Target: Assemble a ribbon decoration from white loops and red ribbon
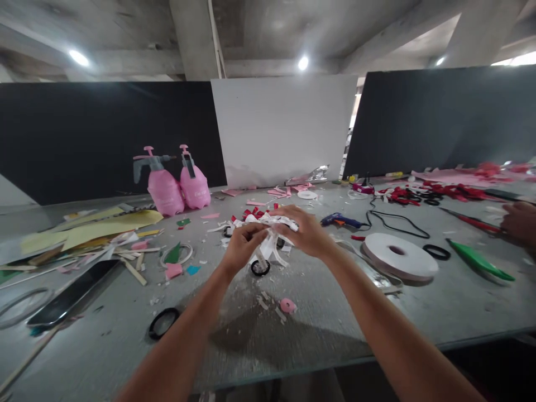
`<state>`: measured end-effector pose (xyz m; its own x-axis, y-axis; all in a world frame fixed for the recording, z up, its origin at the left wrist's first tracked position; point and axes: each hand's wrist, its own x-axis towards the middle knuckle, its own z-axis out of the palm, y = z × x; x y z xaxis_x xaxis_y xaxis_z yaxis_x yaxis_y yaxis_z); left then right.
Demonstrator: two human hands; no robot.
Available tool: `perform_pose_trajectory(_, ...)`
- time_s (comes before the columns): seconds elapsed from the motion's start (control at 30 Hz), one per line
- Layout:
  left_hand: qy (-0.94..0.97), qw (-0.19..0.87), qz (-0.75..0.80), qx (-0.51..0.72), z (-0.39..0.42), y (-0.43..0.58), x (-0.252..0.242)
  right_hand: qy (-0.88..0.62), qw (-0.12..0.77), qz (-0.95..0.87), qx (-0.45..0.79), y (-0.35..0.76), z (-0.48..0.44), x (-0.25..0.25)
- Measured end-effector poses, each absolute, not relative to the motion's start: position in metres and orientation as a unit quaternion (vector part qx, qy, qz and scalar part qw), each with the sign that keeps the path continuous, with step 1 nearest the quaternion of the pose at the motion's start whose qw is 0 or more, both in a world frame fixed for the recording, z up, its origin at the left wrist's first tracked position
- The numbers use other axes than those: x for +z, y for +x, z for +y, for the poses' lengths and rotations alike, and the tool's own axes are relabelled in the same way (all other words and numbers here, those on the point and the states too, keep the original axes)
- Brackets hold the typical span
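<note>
Over the middle of the table, my left hand and my right hand meet at a bunch of white ribbon. Fingers of both hands are closed on it, and they hide part of the bunch. Loose ribbon ends hang below the fingers. Just under them is a black ring, which looks like a hair tie. Red ribbon pieces show right behind my hands. Nearer to me, a small pink piece and some white scraps lie on the table.
To the right are a large white ribbon roll, a blue glue gun with a cord and a green pointed object. Another person's hand is near scissors. Pink spray bottles and a phone are left.
</note>
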<state>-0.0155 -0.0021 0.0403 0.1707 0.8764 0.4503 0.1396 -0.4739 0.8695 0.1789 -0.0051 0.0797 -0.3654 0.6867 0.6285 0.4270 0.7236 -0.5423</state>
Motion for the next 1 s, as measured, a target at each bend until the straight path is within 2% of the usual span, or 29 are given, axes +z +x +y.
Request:
perform_pose_trajectory(0.1,0.705,0.311,0.390,0.504,-0.002,-0.019,0.043,-0.319,0.413,-0.801,0.293,0.162,0.011,0.068)
perform_pose_trajectory(0.23,0.714,0.272,0.422,0.487,0.003,-0.022,0.043,-0.334,0.459,-0.699,0.435,0.157,0.020,0.046)
perform_pose_trajectory(0.37,0.711,0.243,0.438,0.493,0.007,-0.024,0.039,-0.311,0.445,-0.640,0.543,0.157,0.013,0.036)
perform_pose_trajectory(0.53,0.691,0.049,0.430,0.579,-0.001,-0.027,0.041,-0.340,0.471,-0.577,0.574,0.150,0.006,0.033)
perform_pose_trajectory(0.6,0.710,0.004,0.401,0.579,-0.006,-0.027,0.042,-0.344,0.476,-0.571,0.574,0.147,0.007,0.030)
perform_pose_trajectory(0.77,0.777,-0.007,0.358,0.517,-0.013,-0.023,0.042,-0.352,0.494,-0.581,0.543,0.145,0.010,0.024)
perform_pose_trajectory(1.0,0.789,-0.021,0.391,0.473,-0.008,-0.022,0.036,-0.378,0.514,-0.614,0.465,0.146,0.007,0.027)
